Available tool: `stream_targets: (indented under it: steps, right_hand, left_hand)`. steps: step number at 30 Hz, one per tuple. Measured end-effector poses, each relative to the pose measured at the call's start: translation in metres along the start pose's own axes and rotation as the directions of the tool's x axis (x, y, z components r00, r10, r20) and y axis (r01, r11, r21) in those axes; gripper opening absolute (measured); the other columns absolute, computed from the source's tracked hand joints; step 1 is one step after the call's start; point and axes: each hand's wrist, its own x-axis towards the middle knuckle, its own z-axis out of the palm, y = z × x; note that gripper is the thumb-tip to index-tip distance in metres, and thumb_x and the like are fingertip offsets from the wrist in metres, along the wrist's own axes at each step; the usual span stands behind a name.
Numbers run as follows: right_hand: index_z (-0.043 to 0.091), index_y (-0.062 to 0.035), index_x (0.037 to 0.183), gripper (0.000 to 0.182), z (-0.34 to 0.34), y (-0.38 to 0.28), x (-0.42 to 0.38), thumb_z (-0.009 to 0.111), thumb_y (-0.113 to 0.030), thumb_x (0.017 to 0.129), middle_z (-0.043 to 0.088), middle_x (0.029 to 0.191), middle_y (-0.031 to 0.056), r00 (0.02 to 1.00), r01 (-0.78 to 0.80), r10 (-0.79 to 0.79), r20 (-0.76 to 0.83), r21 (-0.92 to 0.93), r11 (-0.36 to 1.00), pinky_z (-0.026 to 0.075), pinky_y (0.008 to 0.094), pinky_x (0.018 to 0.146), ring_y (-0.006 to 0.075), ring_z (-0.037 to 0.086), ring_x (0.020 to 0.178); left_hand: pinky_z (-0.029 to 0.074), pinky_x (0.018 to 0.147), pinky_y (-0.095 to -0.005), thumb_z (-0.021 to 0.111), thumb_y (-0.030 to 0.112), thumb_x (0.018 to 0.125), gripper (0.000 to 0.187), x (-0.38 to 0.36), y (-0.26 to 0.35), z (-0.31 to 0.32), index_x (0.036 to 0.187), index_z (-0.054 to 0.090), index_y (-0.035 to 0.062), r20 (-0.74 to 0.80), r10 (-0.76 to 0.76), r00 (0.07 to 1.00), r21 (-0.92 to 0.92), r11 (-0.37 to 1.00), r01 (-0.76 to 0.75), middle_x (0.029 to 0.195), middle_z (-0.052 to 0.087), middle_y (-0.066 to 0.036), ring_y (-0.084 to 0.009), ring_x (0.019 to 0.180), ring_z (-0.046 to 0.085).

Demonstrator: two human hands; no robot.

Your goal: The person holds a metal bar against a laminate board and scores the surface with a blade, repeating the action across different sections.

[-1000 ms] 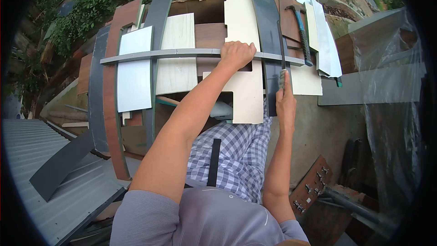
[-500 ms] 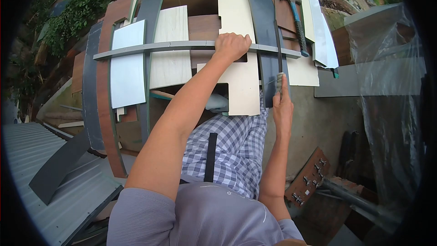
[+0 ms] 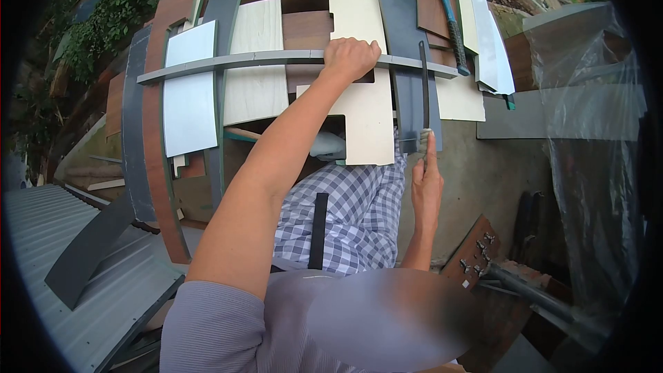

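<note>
My left hand (image 3: 351,60) is closed over a long grey bar (image 3: 262,59), which lies crosswise over several boards. Thin lines cross the bar at intervals. In my right hand (image 3: 427,176) is a narrow saw (image 3: 425,90) with a dark blade and a wrapped, pale handle, its index finger stretched along the handle. The blade lies across the bar near its right end, over a dark grey board (image 3: 407,21). Whether the blade has cut into the bar cannot be made out. A cream board (image 3: 366,121) with notched edges lies under my left hand.
A hammer (image 3: 452,31) with a blue and black handle lies just beyond the bar's right end. White panels (image 3: 190,90) and brown boards (image 3: 156,110) lie to the left. Clear plastic sheeting (image 3: 580,138) hangs at right. A brown board with metal fittings (image 3: 476,252) stands below.
My right hand has drawn the saw back toward my body, so its tip is now closer to the bar. My left hand keeps its grip. The whole view has shifted slightly.
</note>
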Motion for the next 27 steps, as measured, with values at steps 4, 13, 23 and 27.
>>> stream_targets:
  steps: [4, 13, 23, 27]
  right_hand:
    - [0.032, -0.0252, 0.143, 0.058, 0.017, -0.018, 0.057, 0.045, -0.008, 0.089, 0.057, 0.074, 0.0232, 0.983, 0.157, -0.155, -0.095, 0.008, 0.988, 0.044, 0.0434, 0.065, 0.0324, 0.054, 0.062]
    - [0.032, -0.0272, 0.143, 0.058, 0.011, -0.001, 0.019, 0.044, -0.01, 0.089, 0.059, 0.077, 0.0223, 0.993, 0.106, -0.105, -0.061, 0.02, 0.994, 0.044, 0.0417, 0.065, 0.0293, 0.056, 0.065]
    - [0.033, -0.0243, 0.142, 0.054, 0.01, -0.034, 0.075, 0.043, -0.013, 0.09, 0.061, 0.082, 0.0253, 0.982, 0.168, -0.167, -0.084, 0.012, 0.986, 0.044, 0.0464, 0.069, 0.0391, 0.058, 0.072]
    - [0.033, -0.0247, 0.142, 0.054, 0.012, -0.029, 0.071, 0.043, -0.014, 0.09, 0.061, 0.08, 0.0252, 0.975, 0.203, -0.204, -0.092, -0.018, 0.979, 0.043, 0.0466, 0.068, 0.0382, 0.058, 0.068]
  left_hand:
    - [0.051, 0.065, -0.0425, 0.034, 0.032, 0.088, 0.053, -0.003, 0.001, -0.001, 0.059, 0.065, 0.0005, -0.064, 0.03, 0.998, -0.038, 0.999, -0.032, 0.062, 0.062, -0.021, -0.0346, 0.06, 0.063]
    - [0.05, 0.064, -0.0432, 0.035, 0.033, 0.089, 0.054, -0.002, 0.002, -0.007, 0.059, 0.065, -0.001, 0.0, -0.012, 1.0, -0.061, 0.998, 0.012, 0.06, 0.062, -0.021, -0.0349, 0.059, 0.063]
    - [0.051, 0.069, -0.0399, 0.034, 0.032, 0.089, 0.052, -0.001, 0.004, -0.004, 0.064, 0.069, 0.0035, -0.017, 0.0, 1.0, 0.015, 1.0, 0.0, 0.065, 0.065, -0.017, -0.031, 0.066, 0.066]
    - [0.051, 0.07, -0.0397, 0.033, 0.032, 0.09, 0.052, -0.002, 0.002, -0.006, 0.065, 0.07, 0.0038, 0.021, -0.022, 1.0, -0.007, 1.0, 0.022, 0.066, 0.066, -0.017, -0.0308, 0.067, 0.066]
